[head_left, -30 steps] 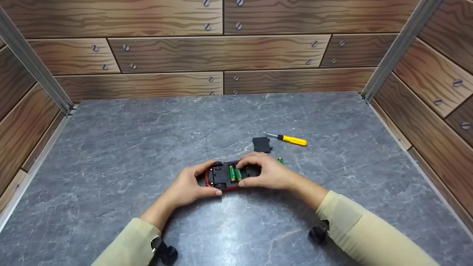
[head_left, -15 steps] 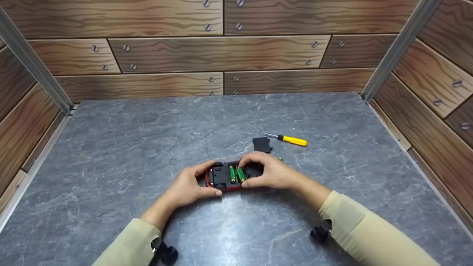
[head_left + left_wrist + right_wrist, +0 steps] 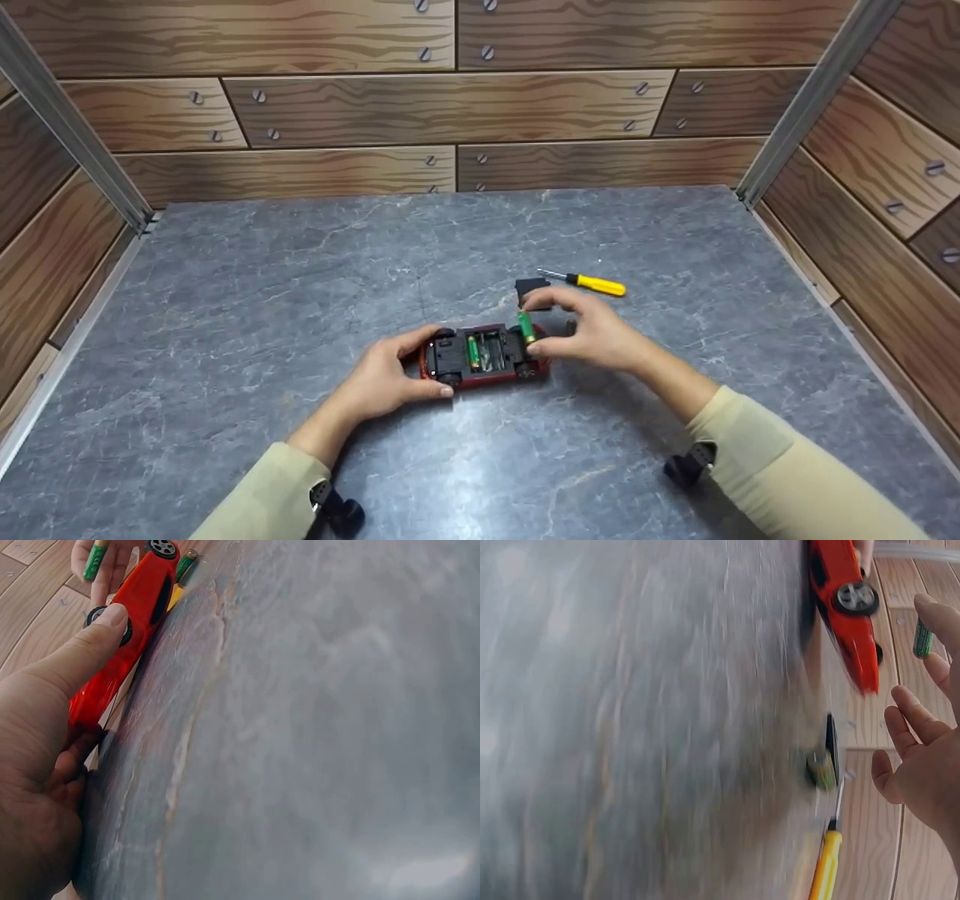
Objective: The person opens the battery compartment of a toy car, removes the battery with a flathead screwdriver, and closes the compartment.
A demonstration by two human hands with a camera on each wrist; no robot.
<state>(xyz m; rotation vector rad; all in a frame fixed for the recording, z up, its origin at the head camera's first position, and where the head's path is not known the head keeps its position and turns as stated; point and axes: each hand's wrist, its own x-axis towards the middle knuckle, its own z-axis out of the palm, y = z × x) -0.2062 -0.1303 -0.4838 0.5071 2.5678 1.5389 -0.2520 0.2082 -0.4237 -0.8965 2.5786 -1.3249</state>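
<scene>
A red toy car [image 3: 536, 373] lies upside down on the table, its black underside up and its battery compartment uncovered. One green battery [image 3: 473, 351] sits in the left part of the compartment; metal contacts show beside it. My left hand [image 3: 379, 379] grips the car's left end between thumb and fingers. Between thumb and finger, my right hand [image 3: 596, 330] pinches another green battery [image 3: 526, 327] above the car's right end. In the right wrist view, that held battery [image 3: 922, 637] is apart from the car, and the other fingers are spread.
Behind my right hand lies a black battery cover [image 3: 531, 286], partly hidden. A yellow-handled screwdriver [image 3: 600, 285] is beyond it. One more battery [image 3: 823, 771] rests on the table near the cover in the right wrist view. Wood-patterned walls [image 3: 337, 112] enclose the grey table [image 3: 262, 285].
My right hand has lifted one battery out of the compartment and moved it to the right. The left hand still holds the car in the same place.
</scene>
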